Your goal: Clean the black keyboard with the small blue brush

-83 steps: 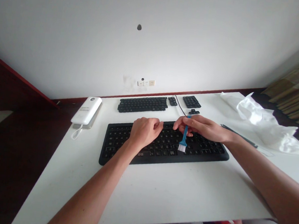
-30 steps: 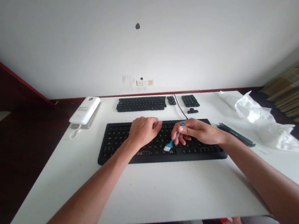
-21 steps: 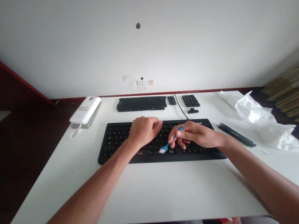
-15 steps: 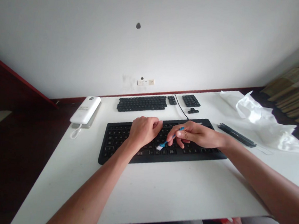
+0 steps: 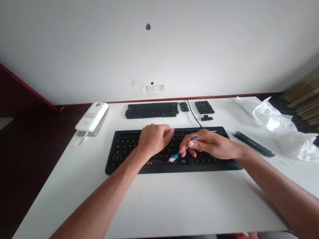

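Note:
A black keyboard base [image 5: 144,167] with its keycaps off lies across the white table. My left hand [image 5: 155,138] is curled into a loose fist and rests on the middle of it. In my right hand [image 5: 206,143] is a small blue brush [image 5: 175,156], pinched between thumb and fingers. Its white bristles point down and left, touching the lower middle rows of the base. The key rows beneath both hands are partly hidden.
Behind the base lie the removed keycaps [image 5: 152,110] in blocks, a number-pad block [image 5: 204,107] and a cable [image 5: 194,117]. A white power bank [image 5: 92,116] stands at the left. Black strips [image 5: 253,144] and a crumpled plastic bag [image 5: 281,126] lie at the right.
The brush tip has shifted slightly right along the base, with my right hand moving only a little. My left hand keeps its place.

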Action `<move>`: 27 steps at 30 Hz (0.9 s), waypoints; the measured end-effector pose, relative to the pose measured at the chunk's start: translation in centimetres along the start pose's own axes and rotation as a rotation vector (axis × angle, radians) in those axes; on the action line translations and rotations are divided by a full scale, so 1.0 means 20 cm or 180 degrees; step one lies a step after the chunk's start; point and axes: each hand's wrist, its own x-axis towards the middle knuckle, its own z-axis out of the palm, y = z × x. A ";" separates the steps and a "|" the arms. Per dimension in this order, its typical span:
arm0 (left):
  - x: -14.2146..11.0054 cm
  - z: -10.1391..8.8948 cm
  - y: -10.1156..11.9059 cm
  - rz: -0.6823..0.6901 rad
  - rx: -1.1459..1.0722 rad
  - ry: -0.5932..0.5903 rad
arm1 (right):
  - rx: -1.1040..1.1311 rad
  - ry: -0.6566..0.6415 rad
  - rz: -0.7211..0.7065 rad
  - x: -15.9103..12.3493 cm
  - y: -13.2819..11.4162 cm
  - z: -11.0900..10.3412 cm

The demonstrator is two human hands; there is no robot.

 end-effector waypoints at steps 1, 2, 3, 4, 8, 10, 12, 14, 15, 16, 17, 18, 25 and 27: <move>0.00 0.00 0.00 0.0002 -0.0004 0.0006 | -0.0009 -0.0042 -0.0008 0.00 0.00 0.00; 0.00 0.00 0.00 0.0001 -0.0008 0.0008 | -0.0004 -0.0080 -0.0014 0.00 0.00 0.00; 0.00 0.00 0.00 -0.0007 -0.0015 0.0003 | 0.0008 -0.0096 -0.0017 0.00 0.00 0.00; 0.00 0.00 0.00 -0.0016 -0.0023 -0.0010 | 0.0011 -0.0088 -0.0018 0.00 0.00 0.00; 0.00 0.00 0.00 -0.0026 -0.0052 -0.0030 | -0.0034 -0.0021 -0.0002 0.01 0.00 0.00; 0.00 0.00 0.00 -0.0028 -0.0052 -0.0016 | -0.0022 -0.0059 -0.0013 0.01 0.00 0.00; 0.00 0.00 0.00 -0.0051 -0.0055 -0.0022 | -0.0033 -0.0032 -0.0009 0.01 0.00 0.00; 0.00 0.00 0.00 -0.0064 -0.0065 -0.0044 | -0.0077 0.0023 0.0014 0.01 0.00 0.01; 0.00 0.00 0.00 -0.0062 -0.0066 -0.0045 | -0.0081 0.0018 0.0016 0.01 0.00 0.01; 0.00 0.00 0.00 -0.0057 -0.0061 -0.0040 | -0.0064 -0.0013 0.0014 0.01 0.00 0.00; 0.00 0.00 0.00 -0.0049 -0.0053 -0.0033 | -0.0029 -0.0043 0.0017 0.01 0.00 0.00; 0.00 0.00 0.00 -0.0046 -0.0044 -0.0025 | 0.0015 -0.0030 0.0025 0.00 0.01 -0.01; 0.01 0.02 -0.01 -0.0015 0.0017 0.0048 | -0.0595 0.1085 0.0082 -0.02 0.06 -0.07; 0.00 0.02 0.00 -0.0043 0.0024 0.0019 | -0.0669 0.0991 0.0130 -0.02 0.06 -0.07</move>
